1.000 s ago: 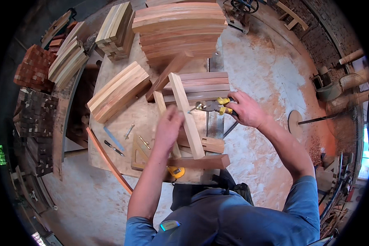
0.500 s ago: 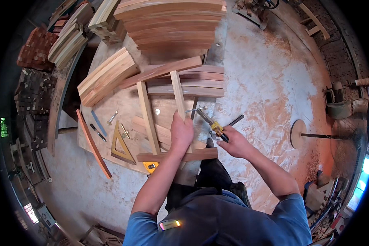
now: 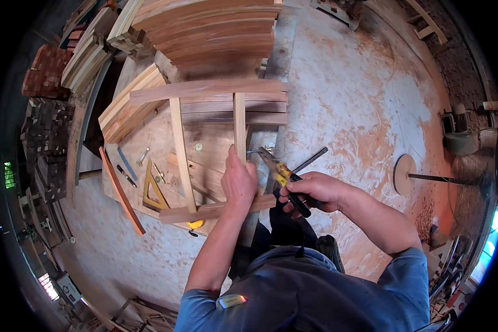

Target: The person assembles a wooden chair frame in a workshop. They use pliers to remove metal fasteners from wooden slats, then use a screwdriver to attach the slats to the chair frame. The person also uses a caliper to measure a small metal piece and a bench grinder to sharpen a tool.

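At the far left of the wooden worktop [image 3: 149, 138], a long thin orange-brown wooden strip [image 3: 122, 191] is lying on a slant along the edge. Just right of it, a dark pencil-like tool [image 3: 126, 176] and a yellow triangular set square [image 3: 153, 191] are resting flat on the board. Above them, a bundle of pale wooden slats [image 3: 130, 102] is leaning at an angle, and a tall stack of curved reddish planks [image 3: 210, 27] is sitting at the far end.

In the middle, the open wooden frame of two long rails and two upright bars [image 3: 205, 149] is lying across the worktop. A small yellow tape measure [image 3: 194, 224] is peeking out under its near rail.

Your left hand [image 3: 239, 182] is pressing down on the right upright bar [image 3: 239, 124] where it meets the near rail [image 3: 216, 209], fingers [image 3: 232, 160] curled closed around that bar.

Further right, your right hand [image 3: 312, 191] is wrapping its fingers closed around the dark handles of yellow-and-black pliers [image 3: 282, 177]. The pliers' nose is pointing toward the bar, just beside your left hand, apparently at a small metal piece; whether it is touching the wood is unclear.

Beyond it, the sawdust-covered floor [image 3: 359, 110] is spreading out, with a round wooden disc [image 3: 405, 174] lying on it.
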A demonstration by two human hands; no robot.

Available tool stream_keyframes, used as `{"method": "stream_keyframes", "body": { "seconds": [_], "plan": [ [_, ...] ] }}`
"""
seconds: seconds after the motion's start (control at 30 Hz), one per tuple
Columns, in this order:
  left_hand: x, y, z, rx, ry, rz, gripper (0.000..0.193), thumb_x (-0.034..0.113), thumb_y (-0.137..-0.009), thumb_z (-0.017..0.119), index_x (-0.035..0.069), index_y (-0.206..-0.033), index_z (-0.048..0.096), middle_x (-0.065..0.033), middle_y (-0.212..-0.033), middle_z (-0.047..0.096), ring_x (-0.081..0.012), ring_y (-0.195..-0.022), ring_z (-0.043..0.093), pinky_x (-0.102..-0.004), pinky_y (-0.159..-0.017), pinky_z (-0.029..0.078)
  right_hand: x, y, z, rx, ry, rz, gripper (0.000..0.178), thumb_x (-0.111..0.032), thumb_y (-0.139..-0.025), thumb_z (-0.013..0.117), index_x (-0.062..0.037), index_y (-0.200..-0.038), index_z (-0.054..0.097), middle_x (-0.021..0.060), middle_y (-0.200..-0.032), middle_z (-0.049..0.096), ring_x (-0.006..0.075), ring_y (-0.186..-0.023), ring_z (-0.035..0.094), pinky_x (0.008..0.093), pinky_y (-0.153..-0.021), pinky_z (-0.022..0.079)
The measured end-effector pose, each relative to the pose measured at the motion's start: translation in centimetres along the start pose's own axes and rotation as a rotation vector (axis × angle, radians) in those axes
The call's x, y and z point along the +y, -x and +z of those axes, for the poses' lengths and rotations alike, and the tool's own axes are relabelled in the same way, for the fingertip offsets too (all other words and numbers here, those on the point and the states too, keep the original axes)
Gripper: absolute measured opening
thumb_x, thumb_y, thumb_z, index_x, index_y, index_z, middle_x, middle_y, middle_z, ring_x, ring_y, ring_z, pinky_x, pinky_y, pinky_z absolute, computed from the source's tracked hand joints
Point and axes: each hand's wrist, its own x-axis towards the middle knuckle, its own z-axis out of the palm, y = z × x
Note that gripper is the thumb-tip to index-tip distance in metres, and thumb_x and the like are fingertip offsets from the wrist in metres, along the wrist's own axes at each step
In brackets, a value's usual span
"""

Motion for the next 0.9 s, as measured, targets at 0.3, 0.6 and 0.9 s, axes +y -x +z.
{"method": "stream_keyframes", "body": {
  "seconds": [0.3, 0.6, 0.9],
  "plan": [
    [0.1, 0.9, -1.9, 0.038, -0.02, 0.018, 0.064, 0.017, -0.084, 0.06, 0.001, -0.14, 0.036, -0.0239, -0.104, 0.06, -0.0414, -0.085, 0.064, -0.0504, -0.07, 0.052, -1.6, 1.3, 2.5, 0.017, 0.029, 0.025, 0.025, -0.026, -0.094, 0.059, -0.0017, -0.097, 0.063, 0.0076, -0.087, 0.066, 0.0186, -0.071, 0.066, 0.0373, -0.059, 0.057],
    [-0.4, 1.2, -4.5, 0.067, 0.548, -0.051, 0.05, 0.023, -0.093, 0.054, -0.002, -0.135, 0.045, -0.0241, -0.104, 0.063, -0.0412, -0.093, 0.063, -0.0462, -0.082, 0.05, 1.6, 0.3, 4.5, 0.124, 0.578, -0.294, 0.027, -0.025, -0.093, 0.059, 0.0001, -0.085, 0.059, 0.0142, -0.08, 0.061, 0.028, -0.071, 0.062, 0.0393, -0.058, 0.05],
    [-1.3, 2.1, -6.9, 0.169, 0.522, -0.058, 0.042, 0.016, -0.096, 0.05, -0.005, -0.132, 0.047, -0.0277, -0.104, 0.062, -0.0437, -0.095, 0.062, -0.0475, -0.084, 0.048, 4.1, -2.1, 4.1, 0.301, 1.219, -0.822, 0.027, -0.025, -0.091, 0.062, 0.0017, -0.092, 0.062, 0.0177, -0.084, 0.061, 0.0352, -0.082, 0.062, 0.0425, -0.072, 0.052]
  ]
}}
